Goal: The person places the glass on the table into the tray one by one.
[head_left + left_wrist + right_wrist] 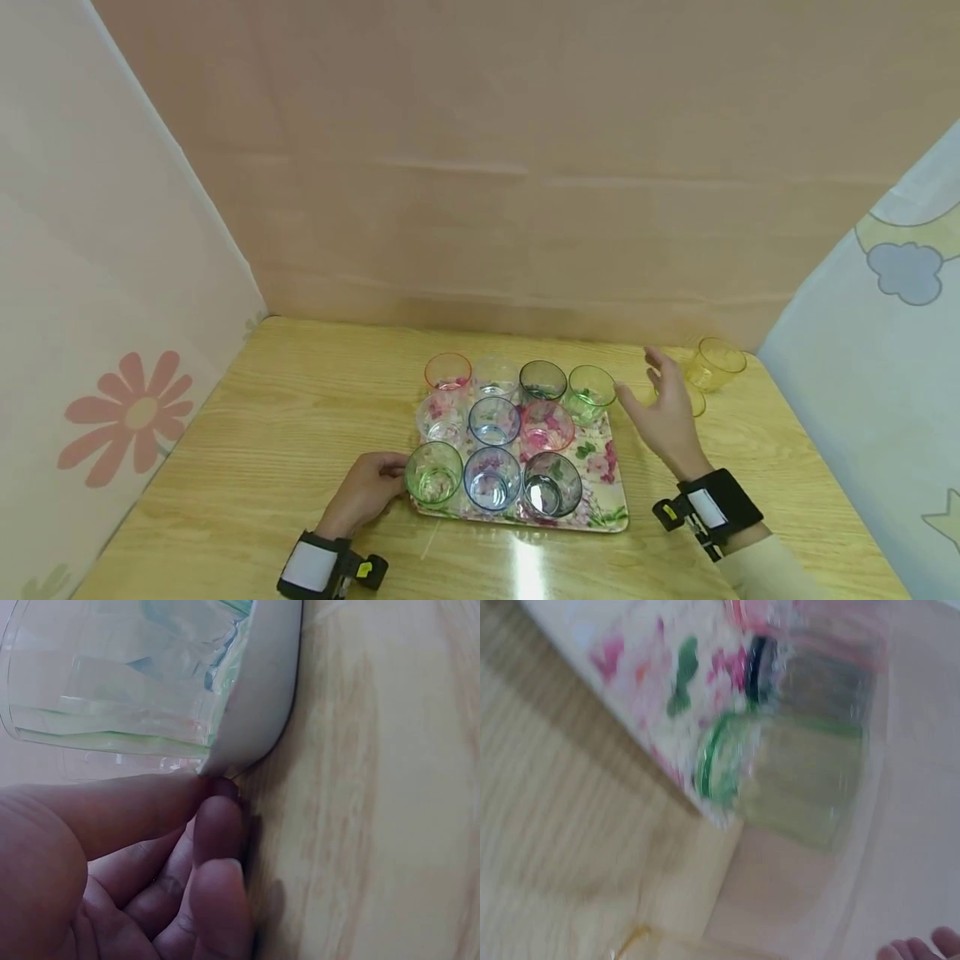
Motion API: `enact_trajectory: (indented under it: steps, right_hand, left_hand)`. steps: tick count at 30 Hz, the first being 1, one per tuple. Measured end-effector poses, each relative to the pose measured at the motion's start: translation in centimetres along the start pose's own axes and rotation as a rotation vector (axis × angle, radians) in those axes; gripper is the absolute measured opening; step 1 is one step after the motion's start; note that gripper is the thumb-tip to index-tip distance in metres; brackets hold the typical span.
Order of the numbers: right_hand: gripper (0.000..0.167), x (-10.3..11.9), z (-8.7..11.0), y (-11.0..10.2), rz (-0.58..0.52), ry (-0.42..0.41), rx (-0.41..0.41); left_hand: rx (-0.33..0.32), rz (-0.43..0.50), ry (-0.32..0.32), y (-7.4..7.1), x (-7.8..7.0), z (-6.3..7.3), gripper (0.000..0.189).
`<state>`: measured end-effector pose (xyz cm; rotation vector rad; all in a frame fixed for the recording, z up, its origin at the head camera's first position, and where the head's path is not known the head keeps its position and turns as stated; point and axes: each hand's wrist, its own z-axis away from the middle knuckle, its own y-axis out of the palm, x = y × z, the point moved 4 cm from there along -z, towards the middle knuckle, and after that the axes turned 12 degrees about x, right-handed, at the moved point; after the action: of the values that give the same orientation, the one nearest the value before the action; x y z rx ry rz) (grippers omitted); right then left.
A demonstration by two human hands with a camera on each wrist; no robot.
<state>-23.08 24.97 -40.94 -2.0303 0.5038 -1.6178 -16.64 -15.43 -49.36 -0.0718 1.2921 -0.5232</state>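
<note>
A flowered tray point(600, 500) lies on the table with several coloured clear glasses standing on it in rows. My left hand point(365, 490) pinches the tray's left front corner between thumb and curled fingers, beside a green glass point(434, 472). In the left wrist view the fingertips meet the white tray rim point(259, 697). My right hand point(667, 421) is held with fingers spread, between the back green glass point(591, 392) and a yellow glass point(717, 364). A second yellow glass point(697, 402) is partly hidden behind that hand. The right wrist view shows its fingertips point(902, 951) holding nothing.
The tray's front row also has a blue glass point(492, 479) and a dark grey glass point(552, 485). Brown paper point(480, 208) walls the back, and printed sheets hang at both sides. Bare wooden table point(315, 383) extends left of the tray.
</note>
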Motion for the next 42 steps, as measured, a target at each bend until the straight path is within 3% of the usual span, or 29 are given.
enact_trajectory:
  steps: [4, 8, 12, 17, 23, 29, 35, 42]
  right_hand:
    - [0.074, -1.2, -0.1, -2.9, -0.133, -0.009, -0.154]
    - [0.083, -3.7, 0.1, -4.8, -0.274, 0.146, -0.197]
    - [0.092, -6.2, 0.7, -5.0, -0.304, 0.265, -0.116]
    - [0.1, -8.1, 1.2, -4.3, -0.276, 0.29, 0.029]
    - [0.112, -9.8, 1.8, -3.4, -0.254, 0.346, 0.129]
    - [0.117, -10.5, 2.1, -2.9, -0.223, 0.356, 0.171]
    - [0.109, -10.8, 2.1, -2.9, -0.203, 0.333, 0.184]
    - [0.099, -11.0, 2.1, -2.8, -0.19, 0.334, 0.184]
  left_hand:
    - [-0.002, 0.006, -0.007, -0.1, 0.1, 0.0, 0.024]
    - [-0.002, 0.007, -0.016, -0.1, 0.3, 0.1, 0.024]
    - [-0.008, -0.001, -0.023, -0.2, 0.3, 0.2, 0.024]
    - [-0.001, 0.009, -0.021, -0.2, 0.3, 0.0, 0.025]
    - [0.008, 0.021, -0.028, -0.1, 0.3, -0.1, 0.024]
    - [0.017, 0.04, -0.016, -0.1, 0.2, -0.1, 0.025]
    - [0.02, 0.048, -0.05, 0.0, 0.3, -0.1, 0.024]
    - [0.02, 0.052, -0.043, 0.0, 0.4, -0.2, 0.024]
